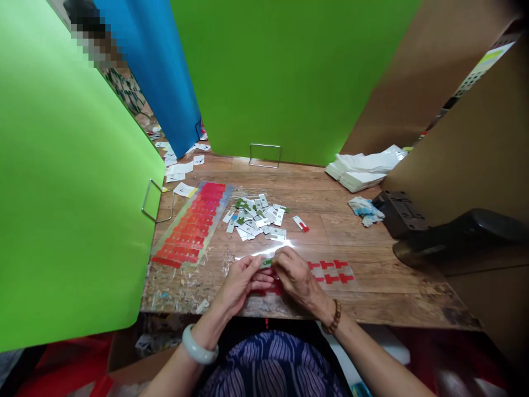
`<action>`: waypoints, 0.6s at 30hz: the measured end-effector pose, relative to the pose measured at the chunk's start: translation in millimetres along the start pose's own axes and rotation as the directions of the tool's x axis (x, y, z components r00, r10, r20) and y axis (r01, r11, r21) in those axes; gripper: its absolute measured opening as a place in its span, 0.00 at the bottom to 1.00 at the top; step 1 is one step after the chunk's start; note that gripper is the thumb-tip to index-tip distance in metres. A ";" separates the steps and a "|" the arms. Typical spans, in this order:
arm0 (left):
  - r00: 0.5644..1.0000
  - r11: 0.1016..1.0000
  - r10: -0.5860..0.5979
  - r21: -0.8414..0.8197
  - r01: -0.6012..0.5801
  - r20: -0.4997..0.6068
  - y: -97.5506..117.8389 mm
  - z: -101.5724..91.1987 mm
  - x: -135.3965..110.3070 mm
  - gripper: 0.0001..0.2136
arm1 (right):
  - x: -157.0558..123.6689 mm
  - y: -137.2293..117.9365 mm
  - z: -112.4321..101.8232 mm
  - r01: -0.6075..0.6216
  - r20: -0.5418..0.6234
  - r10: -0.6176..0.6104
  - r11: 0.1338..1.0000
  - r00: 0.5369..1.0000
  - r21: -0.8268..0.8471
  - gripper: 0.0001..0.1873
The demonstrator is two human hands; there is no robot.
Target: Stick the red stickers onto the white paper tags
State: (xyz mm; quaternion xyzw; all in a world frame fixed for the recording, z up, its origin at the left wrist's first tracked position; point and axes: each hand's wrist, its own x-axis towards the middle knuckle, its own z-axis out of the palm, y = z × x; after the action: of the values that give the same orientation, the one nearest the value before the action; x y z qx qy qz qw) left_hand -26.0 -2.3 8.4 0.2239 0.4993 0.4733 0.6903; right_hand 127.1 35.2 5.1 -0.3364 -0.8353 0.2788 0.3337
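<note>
Between the thumb and fingers of my left hand (242, 284) is a small flat metal plate (266, 263) with green on its face. My right hand (295, 275) is closed in a pinch at the plate's right end; what its fingertips grip is hidden. Just beyond both hands lies a loose pile of silvery plates (252, 227), some with green pieces on them. One plate with a red end (301, 224) lies apart, right of the pile. Under and beside my right hand is a clear strip of red T-shaped stickers (333, 273).
A larger sheet of red stickers (192, 226) lies left of the pile. Green panels (285, 77) stand behind and at the left, with wire brackets (264, 155). White bags (367, 165), a crumpled cloth (366, 210) and a dark machine with a handle (454, 237) are on the right.
</note>
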 end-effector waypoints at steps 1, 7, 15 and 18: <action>0.999 0.998 -0.040 -0.051 0.042 0.030 -0.3 1.2 0.5 0.13 | -4.4 -1.7 1.5 0.009 0.011 -0.009 1.000 1.000 0.020 0.11; 0.992 0.991 -0.027 -0.133 0.011 -0.120 -3.6 -4.7 6.9 0.07 | -25.6 20.5 4.1 -0.259 -0.181 0.295 0.946 0.938 0.196 0.07; 0.987 0.989 -0.015 -0.147 -0.009 -0.160 -9.1 -10.5 23.0 0.09 | -43.4 65.9 -8.7 -0.496 -0.135 0.651 0.681 0.747 0.539 0.10; 0.983 0.987 -0.006 -0.157 -0.024 -0.185 -16.1 -7.7 26.8 0.09 | -37.4 61.9 -14.3 -0.493 -0.202 0.578 0.797 0.791 0.349 0.08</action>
State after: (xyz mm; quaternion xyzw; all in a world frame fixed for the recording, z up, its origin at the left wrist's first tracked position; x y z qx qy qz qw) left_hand -24.6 12.7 -20.1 0.1257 0.5212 0.5334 0.6542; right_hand 181.7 48.9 -42.6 -0.5491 -0.5960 0.4229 0.4055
